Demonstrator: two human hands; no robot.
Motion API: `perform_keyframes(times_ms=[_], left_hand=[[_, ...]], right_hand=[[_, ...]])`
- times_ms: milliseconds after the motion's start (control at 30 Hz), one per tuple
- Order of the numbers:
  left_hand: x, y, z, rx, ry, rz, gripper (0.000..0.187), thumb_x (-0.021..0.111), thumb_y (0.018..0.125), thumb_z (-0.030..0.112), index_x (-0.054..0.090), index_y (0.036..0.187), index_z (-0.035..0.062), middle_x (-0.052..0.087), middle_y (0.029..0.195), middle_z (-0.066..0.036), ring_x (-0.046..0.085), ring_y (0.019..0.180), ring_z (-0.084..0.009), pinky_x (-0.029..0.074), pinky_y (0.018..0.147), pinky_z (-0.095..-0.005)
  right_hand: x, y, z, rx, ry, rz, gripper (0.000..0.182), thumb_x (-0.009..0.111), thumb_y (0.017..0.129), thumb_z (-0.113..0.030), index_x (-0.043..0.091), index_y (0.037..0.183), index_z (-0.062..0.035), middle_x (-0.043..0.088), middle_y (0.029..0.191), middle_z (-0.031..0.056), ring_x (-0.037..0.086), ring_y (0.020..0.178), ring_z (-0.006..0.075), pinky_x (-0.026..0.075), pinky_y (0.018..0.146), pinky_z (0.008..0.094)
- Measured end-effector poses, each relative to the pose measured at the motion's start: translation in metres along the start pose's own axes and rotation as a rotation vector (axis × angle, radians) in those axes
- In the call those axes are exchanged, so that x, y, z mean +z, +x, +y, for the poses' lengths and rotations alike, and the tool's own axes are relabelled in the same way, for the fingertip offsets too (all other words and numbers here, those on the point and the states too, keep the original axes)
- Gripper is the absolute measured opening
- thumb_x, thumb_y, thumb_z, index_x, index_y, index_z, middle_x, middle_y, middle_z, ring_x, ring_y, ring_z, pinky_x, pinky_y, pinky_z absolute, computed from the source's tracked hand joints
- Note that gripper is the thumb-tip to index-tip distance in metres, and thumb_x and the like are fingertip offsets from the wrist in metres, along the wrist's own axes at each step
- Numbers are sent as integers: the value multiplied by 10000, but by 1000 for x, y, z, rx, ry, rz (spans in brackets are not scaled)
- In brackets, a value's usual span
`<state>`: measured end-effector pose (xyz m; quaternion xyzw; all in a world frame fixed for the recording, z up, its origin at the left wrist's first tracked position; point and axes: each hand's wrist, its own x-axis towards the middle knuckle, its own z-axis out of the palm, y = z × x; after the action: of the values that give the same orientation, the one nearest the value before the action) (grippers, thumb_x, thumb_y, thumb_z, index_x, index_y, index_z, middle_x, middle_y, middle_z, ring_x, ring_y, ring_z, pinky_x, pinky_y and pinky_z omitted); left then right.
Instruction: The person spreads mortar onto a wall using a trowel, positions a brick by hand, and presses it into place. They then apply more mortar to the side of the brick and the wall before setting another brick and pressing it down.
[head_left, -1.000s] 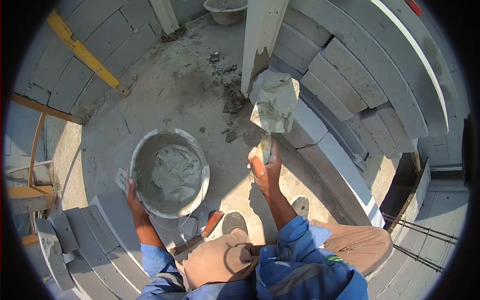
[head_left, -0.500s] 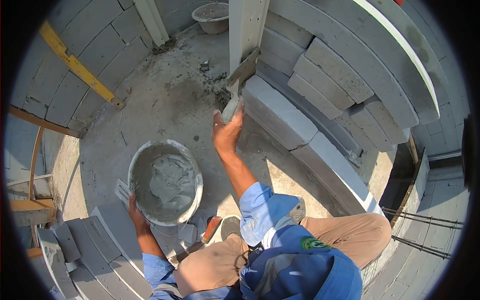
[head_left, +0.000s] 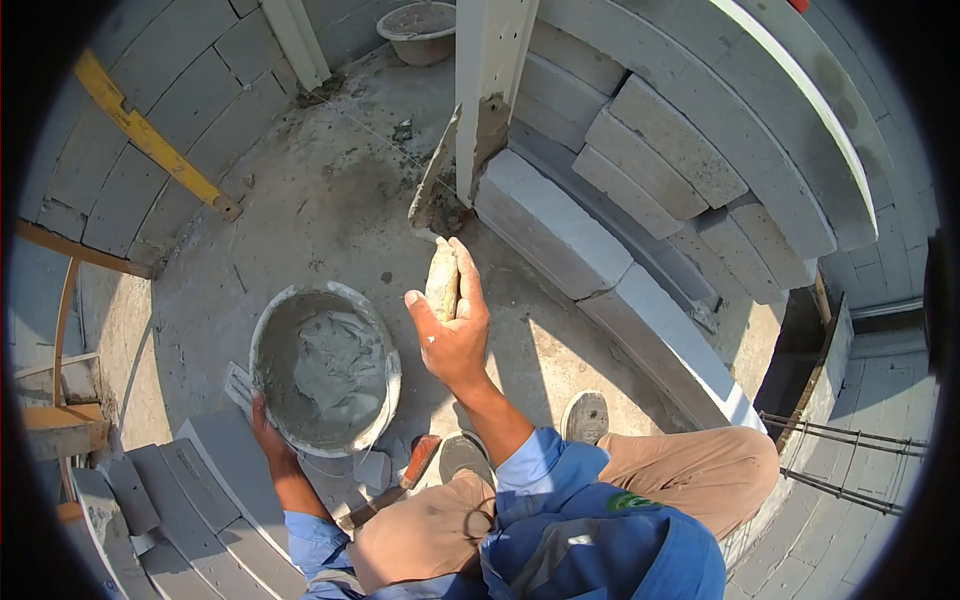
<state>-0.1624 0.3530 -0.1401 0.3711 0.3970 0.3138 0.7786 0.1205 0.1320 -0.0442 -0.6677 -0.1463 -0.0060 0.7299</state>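
Note:
A trowel is in my right hand point(head_left: 455, 335), its mortar-smeared handle between thumb and fingers. The trowel's blade point(head_left: 436, 170) is seen nearly edge-on, pointing away from me just left of the upright post point(head_left: 484, 80). Wet grey mortar point(head_left: 492, 130) coats the lower part of that post. At the left, my left hand point(head_left: 268, 430) lies against the outside of a round bucket point(head_left: 392, 385), its fingers mostly hidden. Grey mortar point(head_left: 340, 365) fills the bucket's bottom. A pale slotted piece point(head_left: 239, 385) sticks out by the left fingertips.
A low row of pale blocks point(head_left: 560, 225) runs from the post toward my right knee. More blocks point(head_left: 665, 150) are stacked behind it. An orange-red tool handle point(head_left: 421, 460) lies by my foot. A yellow level point(head_left: 150, 135) leans at left; a basin point(head_left: 420, 35) stands farther back.
My right hand has pulled the trowel back from the post toward me, and its blade has turned edge-on. Fresh mortar shows on the post. My left hand stays at the bucket.

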Motion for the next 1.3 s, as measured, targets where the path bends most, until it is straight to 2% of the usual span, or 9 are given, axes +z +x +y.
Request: perform_keyframes(times_ms=[67,100,133,233,467,633,833,1067,1300], left_hand=[[4,-3,0,2,1,36,543,555,1040,362,542,1417,-28,620,1377,-148,606,1235,-284,454,1083,-408],[5,-5,-1,-1,-3,39,543,555,1040,362,542,1417,-28,620,1377,-148,606,1235,-284,454,1083,-408],[6,-6,-1,-6,-21,25,544,556,1040,363,542,1416,-29,619,1378,-149,604,1237,-284,452,1085,-407],[5,-3,-1,20,-13,14,546,557,1040,364,542,1415,-32,618,1379,-150,602,1238,-284,450,1086,-407],[3,-3,-1,21,6,15,545,555,1043,364,542,1411,-38,621,1376,-151,610,1226,-284,453,1084,-409],[3,-2,-1,16,-18,-30,554,567,1036,371,543,1410,-37,628,1367,-154,617,1221,-286,458,1082,-413],[0,0,-2,13,-33,-25,553,568,1036,371,543,1409,-38,629,1368,-154,618,1219,-286,461,1078,-411],[-1,-1,-2,2,-37,-31,543,554,1045,361,539,1412,-39,626,1369,-156,615,1221,-284,462,1075,-407],[7,-4,0,-19,-53,-37,534,536,1053,364,539,1418,-27,617,1389,-147,607,1239,-279,453,1085,-411]], right_hand=[[-16,-6,2,108,81,-13,723,703,865,-46,383,1506,55,584,1318,228,593,1201,298,450,1063,386],[-18,-3,0,260,203,46,680,698,863,-35,420,1479,36,625,1153,153,646,956,203,553,863,323],[-22,5,-1,258,201,45,680,698,863,-35,420,1479,36,625,1153,153,646,956,203,553,863,323],[-17,41,-1,435,366,155,530,692,841,2,530,1346,-19,602,918,65,584,669,104,508,501,247],[10,73,-28,428,316,148,466,731,837,-50,557,1264,15,598,876,63,598,678,112,535,521,273],[10,82,-30,92,208,153,486,730,853,-61,552,1302,-6,602,916,48,609,709,103,542,545,262],[-21,60,-56,335,559,69,530,708,836,-119,542,1331,-30,605,937,37,600,742,92,541,613,254],[-10,81,-20,482,526,160,469,696,825,-95,549,1265,-25,591,895,54,588,675,108,531,541,264],[17,107,-36,313,524,194,355,730,860,-117,579,1163,-10,595,857,66,604,624,136,530,497,282]])
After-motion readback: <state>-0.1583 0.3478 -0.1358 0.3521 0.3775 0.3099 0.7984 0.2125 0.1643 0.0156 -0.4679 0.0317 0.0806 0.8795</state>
